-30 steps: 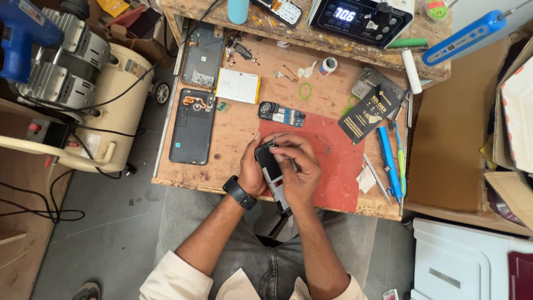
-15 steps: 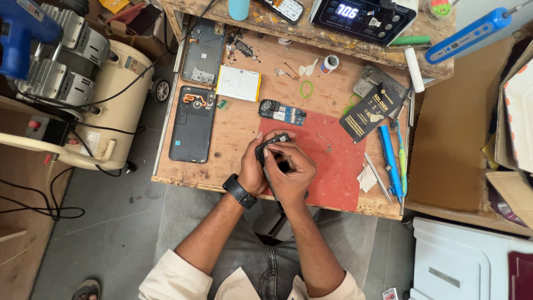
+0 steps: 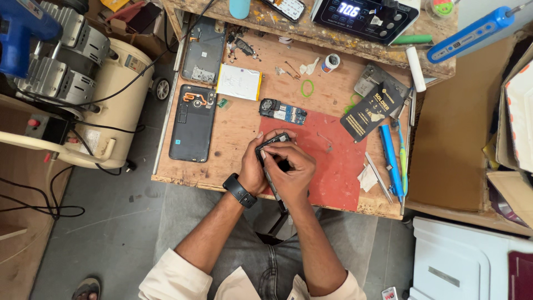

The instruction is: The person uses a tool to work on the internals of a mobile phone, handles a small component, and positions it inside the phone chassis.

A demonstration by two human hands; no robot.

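Both hands meet over the near edge of the wooden work surface [image 3: 239, 133], above a red rectangular mat [image 3: 338, 166] that gives small parts a clean backing. The left hand [image 3: 251, 169], with a black wristwatch [image 3: 240, 190] on its wrist, cradles a small dark slim phone-like device [image 3: 272, 141] from below and from the side, its fingers wrapped narrowly around the body so it stays steady. The right hand [image 3: 291, 169] lies over the top, fingers closed on the same device, with the fingertips pressing at its upper edge, seemingly working at a seam or a part there; what lies under them is hidden. The device is held just above the mat, close to the person's body.

A dark opened phone back with an orange flex cable [image 3: 192, 125] lies to the left, a white rectangular battery [image 3: 239, 82] beyond it, and a small blue-and-black circuit board [image 3: 283, 111] just past the hands. A blue pen-shaped tool [image 3: 390, 153] rests at the right, well within reach.
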